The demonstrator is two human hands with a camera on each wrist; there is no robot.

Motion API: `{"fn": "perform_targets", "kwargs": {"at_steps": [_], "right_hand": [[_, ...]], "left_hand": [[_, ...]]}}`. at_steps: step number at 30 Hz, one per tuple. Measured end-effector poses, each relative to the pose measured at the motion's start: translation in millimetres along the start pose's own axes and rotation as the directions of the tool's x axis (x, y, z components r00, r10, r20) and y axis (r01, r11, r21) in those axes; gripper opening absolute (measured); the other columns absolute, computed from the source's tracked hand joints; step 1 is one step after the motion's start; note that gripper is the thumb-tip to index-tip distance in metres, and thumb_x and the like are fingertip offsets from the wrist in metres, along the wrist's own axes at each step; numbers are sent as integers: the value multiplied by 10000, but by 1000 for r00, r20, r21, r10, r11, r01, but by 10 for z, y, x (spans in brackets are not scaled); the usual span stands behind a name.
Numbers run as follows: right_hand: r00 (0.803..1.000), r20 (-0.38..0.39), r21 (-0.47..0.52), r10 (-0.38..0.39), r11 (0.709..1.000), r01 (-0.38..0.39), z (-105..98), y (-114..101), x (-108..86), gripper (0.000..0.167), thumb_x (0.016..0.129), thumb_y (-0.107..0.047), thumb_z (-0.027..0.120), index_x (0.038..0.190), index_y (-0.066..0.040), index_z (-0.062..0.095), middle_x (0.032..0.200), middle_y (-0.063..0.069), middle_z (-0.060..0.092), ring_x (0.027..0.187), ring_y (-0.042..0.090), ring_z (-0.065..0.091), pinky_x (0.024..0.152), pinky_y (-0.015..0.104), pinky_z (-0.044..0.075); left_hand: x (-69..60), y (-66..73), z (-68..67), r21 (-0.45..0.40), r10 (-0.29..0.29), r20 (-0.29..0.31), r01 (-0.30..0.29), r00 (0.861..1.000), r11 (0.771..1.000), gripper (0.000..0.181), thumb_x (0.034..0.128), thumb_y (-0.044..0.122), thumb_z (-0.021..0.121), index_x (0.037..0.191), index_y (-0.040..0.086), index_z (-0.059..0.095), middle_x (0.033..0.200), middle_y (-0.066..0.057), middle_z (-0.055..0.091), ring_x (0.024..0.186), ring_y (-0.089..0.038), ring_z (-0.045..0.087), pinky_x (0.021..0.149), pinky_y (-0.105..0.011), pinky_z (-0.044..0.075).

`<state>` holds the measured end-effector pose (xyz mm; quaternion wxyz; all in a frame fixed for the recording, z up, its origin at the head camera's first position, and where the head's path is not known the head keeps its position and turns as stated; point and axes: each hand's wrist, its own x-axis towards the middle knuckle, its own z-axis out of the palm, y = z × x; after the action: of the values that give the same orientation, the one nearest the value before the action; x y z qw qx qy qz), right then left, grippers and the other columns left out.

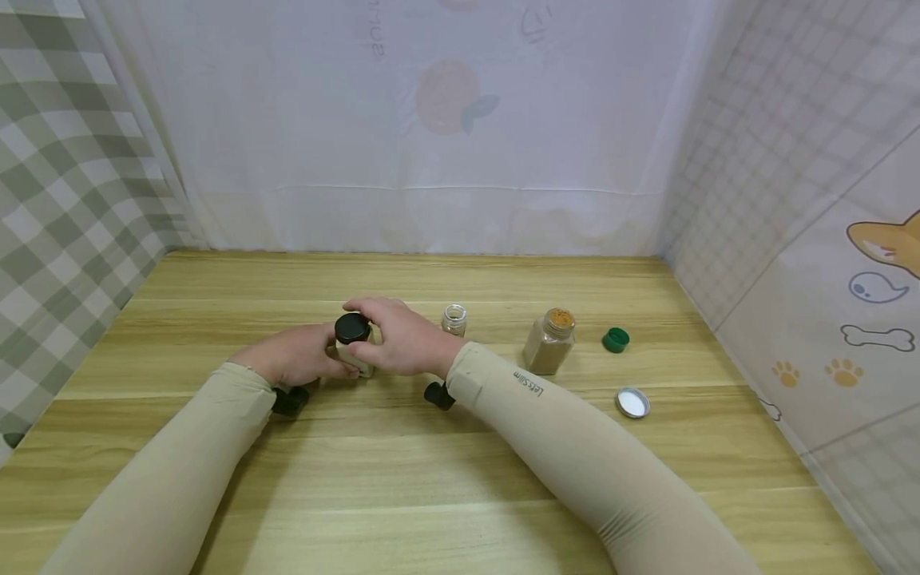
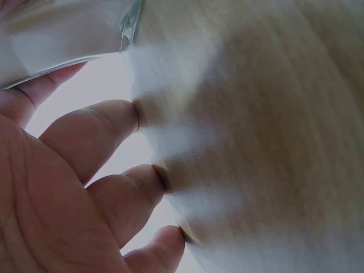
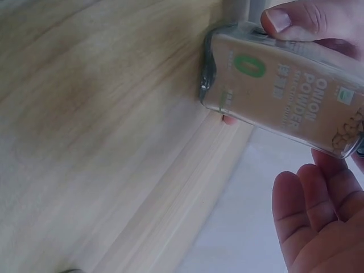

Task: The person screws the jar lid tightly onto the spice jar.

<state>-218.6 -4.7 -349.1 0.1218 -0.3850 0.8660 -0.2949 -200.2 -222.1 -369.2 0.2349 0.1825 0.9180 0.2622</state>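
Together, hands [image 1: 295, 355] [image 1: 408, 337] gripping jar [image 3: 278, 94], black lid [image 1: 352, 327].

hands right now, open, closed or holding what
Left hand: holding the onion powder jar low down.
Right hand: gripping it by its black cap.

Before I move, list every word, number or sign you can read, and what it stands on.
"ONION POWDER": on the jar.
"0" or "O", large and green: same jar.
Chinese characters and finer print, same jar: too blurred to read.
"Let's": right sleeve; the next word is too small to read surely.
Back curtain: faint upside-down letters, not readable with certainty.
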Motion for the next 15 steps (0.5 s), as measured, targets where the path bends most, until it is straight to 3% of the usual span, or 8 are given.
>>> {"fn": "perform_targets", "kwargs": {"at_steps": [5,9,11,15], "right_hand": [[1000,-8,5,-23,1000,23,9,0,4,395,1047,-269,644,1403,-109,585,1360,-1,645,1260,153,567,1081,291,456],[1000,-23,21,-17,1000,18,14,-3,-2,349,1043,-299,672,1331,-113,608,1272,-25,658,1174,122,580,1011,256,469],[1000,-23,22,-12,1000,12,13,-4,-2,368,1039,-310,680,1340,-113,606,1282,-21,661,1191,133,584,1018,263,473],[1000,-8,4,17,1000,-17,-2,-12,-6,522,1042,-336,670,1489,-101,536,1461,17,611,1383,199,528,1141,320,439]], "left_hand": [[0,3,-2,-8,-13,5,13,1000,1000,535,955,475,763,1380,198,593,1268,-92,677,1037,-230,639,884,-434,521],[-5,11,-4,0,-27,4,27,1000,1000,554,951,488,764,1392,198,593,1244,-84,683,1016,-225,632,877,-428,514],[-5,16,-4,4,-30,4,30,1000,1000,561,949,492,764,1394,198,593,1249,-88,685,1027,-230,633,887,-437,513],[-7,21,-2,16,-26,-1,26,1000,1000,578,951,500,759,1414,199,588,1311,-110,679,1101,-251,647,927,-476,521]]}}
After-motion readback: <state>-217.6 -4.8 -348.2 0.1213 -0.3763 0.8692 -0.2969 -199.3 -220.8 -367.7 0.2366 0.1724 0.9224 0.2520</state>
